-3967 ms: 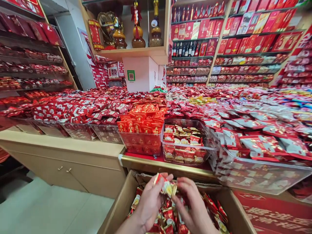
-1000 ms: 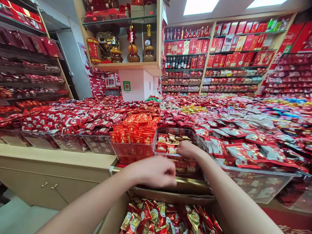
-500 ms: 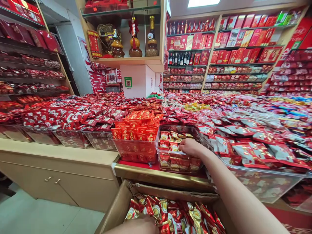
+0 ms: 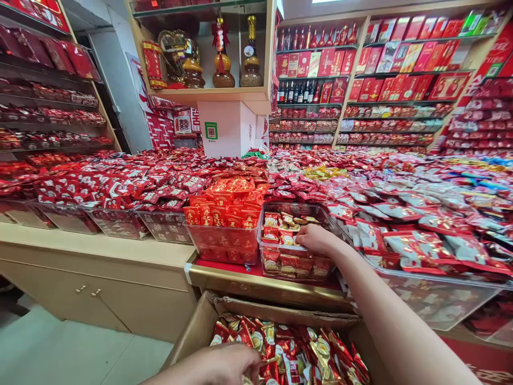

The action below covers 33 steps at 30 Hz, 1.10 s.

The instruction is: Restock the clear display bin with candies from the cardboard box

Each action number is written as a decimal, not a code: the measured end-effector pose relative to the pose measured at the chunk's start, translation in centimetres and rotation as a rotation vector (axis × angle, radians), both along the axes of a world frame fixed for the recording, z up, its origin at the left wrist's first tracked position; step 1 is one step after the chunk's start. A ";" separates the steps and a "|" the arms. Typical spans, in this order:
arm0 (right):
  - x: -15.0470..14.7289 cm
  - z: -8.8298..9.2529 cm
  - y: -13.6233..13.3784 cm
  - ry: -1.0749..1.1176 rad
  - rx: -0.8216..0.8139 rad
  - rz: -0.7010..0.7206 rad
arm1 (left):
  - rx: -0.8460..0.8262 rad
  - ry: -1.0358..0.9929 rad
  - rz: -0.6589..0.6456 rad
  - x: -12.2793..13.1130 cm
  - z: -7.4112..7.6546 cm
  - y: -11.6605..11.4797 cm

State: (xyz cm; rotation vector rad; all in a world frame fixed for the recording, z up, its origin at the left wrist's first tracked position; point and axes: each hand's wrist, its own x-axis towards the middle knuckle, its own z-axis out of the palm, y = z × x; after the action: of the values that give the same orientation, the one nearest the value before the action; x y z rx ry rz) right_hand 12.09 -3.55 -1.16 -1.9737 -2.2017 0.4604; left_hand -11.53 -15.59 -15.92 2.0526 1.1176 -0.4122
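My right hand [image 4: 316,239] reaches into a clear plastic bin [image 4: 298,267] of red-and-gold wrapped candies [image 4: 282,224] on the display counter. Its fingers are curled down onto the candies; what they grip is hidden. My left hand [image 4: 224,366] is low at the bottom edge, over a cardboard box [image 4: 192,337] full of the same red-and-gold candies [image 4: 296,353]. Its fingers are closed among the candies, pinching something I cannot make out.
A bin of orange-red packets [image 4: 226,214] stands left of the clear bin. Red packets [image 4: 120,184] cover the counter, silver-red ones [image 4: 420,240] on the right. A gold-edged ledge [image 4: 256,283] overhangs the box. Beige cabinets [image 4: 92,289] and floor lie left; shelves of bottles and boxes behind.
My left hand dropped from the counter edge into the cardboard box and closed among the candies. My right hand stays in the clear bin, barely shifted.
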 end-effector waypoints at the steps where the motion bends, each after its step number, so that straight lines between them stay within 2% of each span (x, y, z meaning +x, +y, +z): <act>1: 0.0 0.0 0.0 -0.001 0.000 0.004 | 0.044 -0.078 0.112 -0.1 0.8 0.0; 3: 0.1 0.0 0.0 -0.004 0.003 0.002 | 0.101 -0.303 0.355 0.3 2.9 0.3; 6: 0.2 0.0 -0.2 0.001 0.017 -0.015 | -0.007 -0.779 0.602 1.4 6.6 1.1; 9: 0.1 0.0 -0.4 -0.001 0.024 -0.029 | -0.147 -1.163 0.746 2.6 9.5 1.5; 12: 0.1 0.0 -0.4 0.010 0.045 -0.045 | -0.181 -1.332 0.870 3.4 10.8 1.3; 16: 0.1 0.2 -0.7 0.050 0.152 -0.084 | -0.186 -1.441 0.981 4.2 11.3 0.9; 19: -0.7 0.6 -3.0 0.196 0.491 -0.066 | -0.219 -1.498 1.029 4.8 11.9 0.7; 21: -1.8 0.4 -5.7 0.400 0.667 -0.016 | -0.230 -1.534 1.047 5.1 12.2 0.3; 22: -2.4 0.1 -7.3 0.519 0.658 0.020 | -0.225 -1.537 1.046 5.1 12.3 0.1; 24: -3.4 -1.0 -10.3 0.710 0.453 0.104 | -0.200 -1.500 1.014 5.1 12.0 -0.3; 26: -3.9 -2.5 -12.4 0.804 0.236 0.151 | -0.185 -1.445 0.978 5.1 11.1 -0.9; 27: -4.0 -3.3 -13.1 0.823 0.180 0.157 | -0.184 -1.429 0.974 5.1 10.4 -1.1; 30: -3.8 -5.3 -14.0 0.817 0.181 0.140 | -0.221 -1.428 1.020 5.3 8.5 -2.0; 33: -3.4 -6.0 -14.4 0.782 0.269 0.178 | -0.278 -1.482 1.064 5.3 7.6 -2.7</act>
State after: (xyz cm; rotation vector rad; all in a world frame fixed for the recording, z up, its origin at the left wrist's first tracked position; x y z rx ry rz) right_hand 8.70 -17.95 -7.18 -1.1753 -1.7996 0.7520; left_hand -6.24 -18.33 -8.29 0.7674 0.8387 1.2053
